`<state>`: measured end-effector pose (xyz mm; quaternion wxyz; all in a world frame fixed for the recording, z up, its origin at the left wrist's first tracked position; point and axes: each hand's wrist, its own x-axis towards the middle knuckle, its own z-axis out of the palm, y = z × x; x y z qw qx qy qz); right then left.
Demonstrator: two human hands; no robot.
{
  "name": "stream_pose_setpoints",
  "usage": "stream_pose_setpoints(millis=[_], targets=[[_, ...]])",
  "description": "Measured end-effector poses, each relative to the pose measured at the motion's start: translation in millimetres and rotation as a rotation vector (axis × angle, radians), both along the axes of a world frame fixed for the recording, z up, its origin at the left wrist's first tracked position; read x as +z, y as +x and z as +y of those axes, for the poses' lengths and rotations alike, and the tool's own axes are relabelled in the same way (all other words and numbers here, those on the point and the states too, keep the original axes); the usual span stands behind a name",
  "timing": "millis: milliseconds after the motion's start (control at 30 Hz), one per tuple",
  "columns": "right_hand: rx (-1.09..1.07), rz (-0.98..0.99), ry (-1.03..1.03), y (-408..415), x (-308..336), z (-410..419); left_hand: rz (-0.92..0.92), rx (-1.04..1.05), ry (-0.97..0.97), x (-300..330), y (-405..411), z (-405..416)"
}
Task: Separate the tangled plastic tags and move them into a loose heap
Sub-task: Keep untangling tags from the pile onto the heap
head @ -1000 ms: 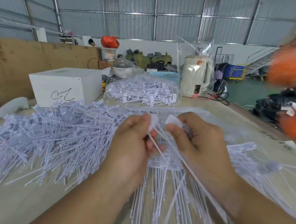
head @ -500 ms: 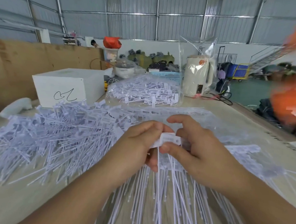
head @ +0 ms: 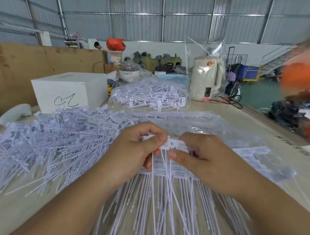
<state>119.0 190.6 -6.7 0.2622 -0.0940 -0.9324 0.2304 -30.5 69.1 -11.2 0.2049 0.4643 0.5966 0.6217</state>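
Tags [head: 54,140] heaped on wooden table [head: 8,215], warehouse.

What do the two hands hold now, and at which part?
Both hands pinch a small bunch of plastic tags by the flat heads: left hand at the left end, right hand at the right. The thin tails hang free.

My left hand [head: 137,149] and right hand [head: 200,156] covered most of the tag strip [head: 172,144] I pinched, so I could not count its tags. An orange blur [head: 303,77] smeared the right edge. The heap [head: 45,143] ran off the left edge, and the stems [head: 162,217] off the bottom.
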Motion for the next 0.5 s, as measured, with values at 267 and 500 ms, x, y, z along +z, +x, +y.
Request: stream_pose_setpoints(millis=[267,500], targets=[[-0.108,0.154,0.044,-5,-2,-11,-0.178,-0.007,0.099,4,9,1],[-0.191,0.316,0.129,-11,-2,-31,-0.643,-0.055,0.145,6,21,3]])
